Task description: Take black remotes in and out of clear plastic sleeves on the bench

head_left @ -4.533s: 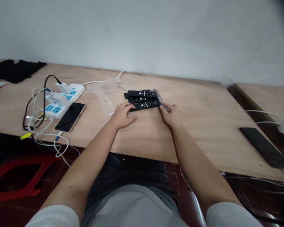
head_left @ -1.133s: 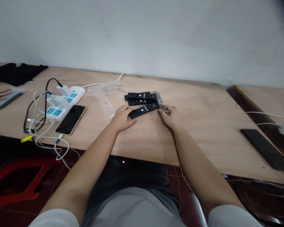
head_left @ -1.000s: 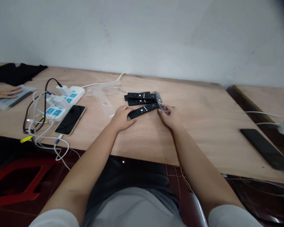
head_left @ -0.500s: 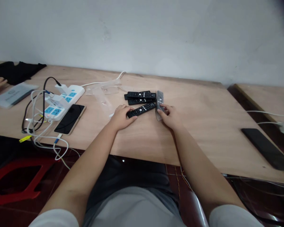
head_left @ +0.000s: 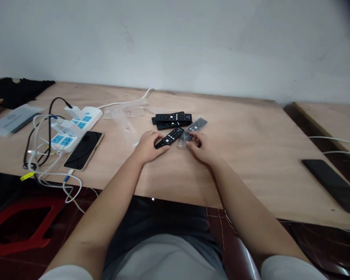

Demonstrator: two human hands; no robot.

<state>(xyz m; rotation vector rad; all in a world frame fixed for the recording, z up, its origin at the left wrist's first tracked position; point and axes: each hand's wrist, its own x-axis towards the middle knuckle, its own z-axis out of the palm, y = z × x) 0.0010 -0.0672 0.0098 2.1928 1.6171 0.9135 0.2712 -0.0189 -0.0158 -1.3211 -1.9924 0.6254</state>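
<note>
Left hand (head_left: 147, 144) pinched a black remote (head_left: 169, 138); right hand (head_left: 201, 147) gripped the bagged remote (head_left: 192, 130) just beside it.

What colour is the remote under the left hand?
Black, with small pale buttons; the remote shows best in the head view, under the left hand.

Beside the power strip (head_left: 72, 128) the worktop (head_left: 251, 155) carries three bare black remotes (head_left: 172, 118), one bagged remote (head_left: 192, 130), two dark phones (head_left: 84, 149) and one booklet (head_left: 13, 119).
</note>
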